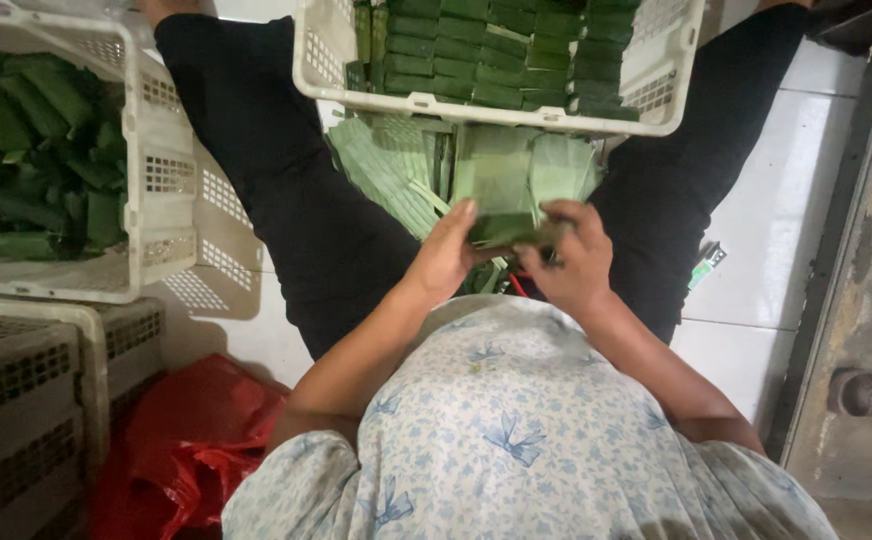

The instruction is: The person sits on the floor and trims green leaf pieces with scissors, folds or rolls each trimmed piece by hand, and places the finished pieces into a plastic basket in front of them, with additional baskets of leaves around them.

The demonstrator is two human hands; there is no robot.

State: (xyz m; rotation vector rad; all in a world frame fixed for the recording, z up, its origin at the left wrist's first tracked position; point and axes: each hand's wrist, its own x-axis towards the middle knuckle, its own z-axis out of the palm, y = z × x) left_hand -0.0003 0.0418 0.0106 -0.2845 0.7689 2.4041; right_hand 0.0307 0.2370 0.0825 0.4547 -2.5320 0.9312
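Head view, looking down at the lap of a seated person in a pale blue flowered top and black trousers, legs spread on a white tiled floor (776, 210).

Left hand (446, 255): grip clenched around the left edge of a small folded green leaf parcel (501, 228), fingers laid up along its side, thumb under. Right hand (574, 262): grip also clenched on the same parcel, fingers curled over its right end. The parcel sits between both hands, just above the lap, in front of a loose pile of flat pale green leaf sheets (426, 165) lying on the floor between the legs.

Beyond the pile: a white plastic crate (476, 108) with neat rows of dark green wrapped parcels (486, 50) stacked inside. At far left, a second white crate (161, 175) holding loosely heaped green leaf rolls (36, 150). Below it, two grey-beige crates (26, 400), stacked. Next to those, a crumpled red plastic bag (186, 440) on the floor. A small green-and-white packet (704, 265) lies on the tile near the right knee.
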